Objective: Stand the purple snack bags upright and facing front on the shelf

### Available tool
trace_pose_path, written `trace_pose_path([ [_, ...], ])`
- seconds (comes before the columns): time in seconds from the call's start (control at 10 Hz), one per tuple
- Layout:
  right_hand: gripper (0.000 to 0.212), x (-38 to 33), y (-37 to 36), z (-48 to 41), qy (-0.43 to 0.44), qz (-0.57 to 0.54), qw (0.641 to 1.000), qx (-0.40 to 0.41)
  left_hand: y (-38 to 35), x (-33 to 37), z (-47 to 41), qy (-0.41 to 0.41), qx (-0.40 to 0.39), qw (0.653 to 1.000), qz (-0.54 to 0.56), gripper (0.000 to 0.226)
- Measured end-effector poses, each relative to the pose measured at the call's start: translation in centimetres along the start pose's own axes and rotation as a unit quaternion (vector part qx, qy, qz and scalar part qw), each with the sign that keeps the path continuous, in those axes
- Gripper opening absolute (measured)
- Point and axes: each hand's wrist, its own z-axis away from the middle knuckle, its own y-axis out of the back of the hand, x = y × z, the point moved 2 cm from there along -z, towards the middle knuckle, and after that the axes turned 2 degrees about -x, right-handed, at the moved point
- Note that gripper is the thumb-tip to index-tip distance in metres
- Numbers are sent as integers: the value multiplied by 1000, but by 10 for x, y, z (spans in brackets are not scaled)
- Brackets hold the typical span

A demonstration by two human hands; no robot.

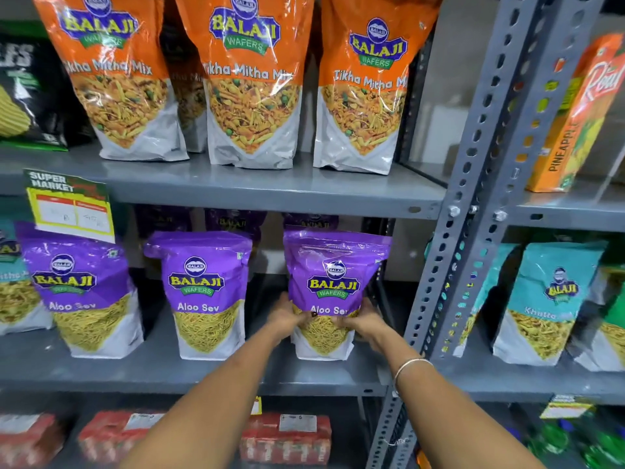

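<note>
Three purple Aloo Sev bags stand upright, labels forward, on the grey middle shelf [189, 374]. The left bag [81, 292] and the middle bag [204, 292] stand free. The right bag [333, 282] sits near the shelf's right end, held low on both sides. My left hand [285, 318] grips its lower left edge and my right hand [363, 324] grips its lower right edge. More purple bags [233, 221] show dimly in a back row behind.
Orange Tikha Mitha Mix bags [252, 79] fill the shelf above. A slotted grey upright [473, 198] stands just right of the held bag. Teal snack bags [548, 299] sit in the right bay, red packs [285, 438] below, and a yellow price tag [72, 208] hangs at left.
</note>
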Motion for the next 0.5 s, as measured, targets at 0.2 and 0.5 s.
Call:
trace_pose_path([
  [0.2, 57, -4, -29, -2, 21, -4, 1000, -23, 27, -10, 5, -7, 30, 998, -49, 64],
  [0.5, 94, -28, -37, 20, 141, 108, 970, 164, 38, 0, 23, -55, 50, 993, -89, 52],
])
